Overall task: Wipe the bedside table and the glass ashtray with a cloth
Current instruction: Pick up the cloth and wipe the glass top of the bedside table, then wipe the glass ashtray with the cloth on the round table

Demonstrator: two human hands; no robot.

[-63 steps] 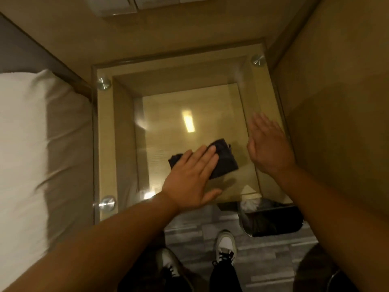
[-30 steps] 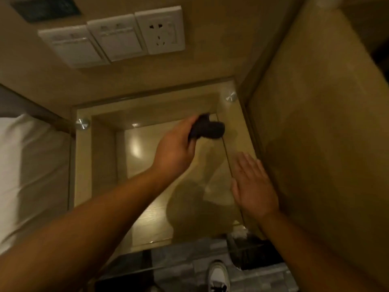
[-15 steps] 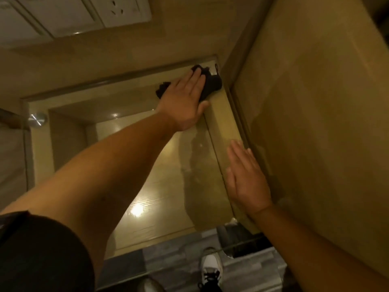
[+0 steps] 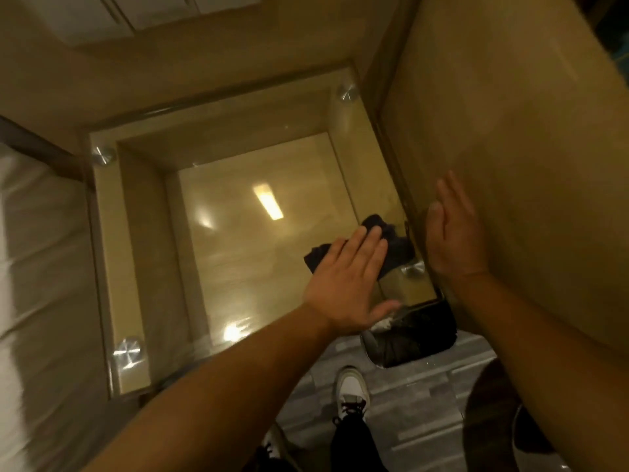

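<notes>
A: Head view. Where are your hands?

B: Your left hand [image 4: 343,287] lies flat, fingers straight and together, palm pressing the dark cloth [image 4: 394,247] onto the glass top of the bedside table [image 4: 218,131]. No grip, just a press. The cloth sits near the table's front right corner, just beside a metal standoff [image 4: 413,270].

A: And the right?

B: Your right hand [image 4: 454,233] is spread flat, fingers extended, palm against the beige wall panel [image 4: 510,148] right of the table. It holds nothing.

A: Materials?

B: Cloth is crumpled, soft, near black. The top is clear glass with round brushed-metal standoffs at the corners; a pale wood-grain shelf shows through it. The glass carries glare spots and one long light reflection.

A: Room?

B: White bed [image 4: 37,284] left of the table. Grey plank floor at front. A dark bin [image 4: 412,335] stands at the table's front right corner. Your white shoe [image 4: 350,386] is just below it.

A: Ashtray?

B: Can't see it in this view.
</notes>
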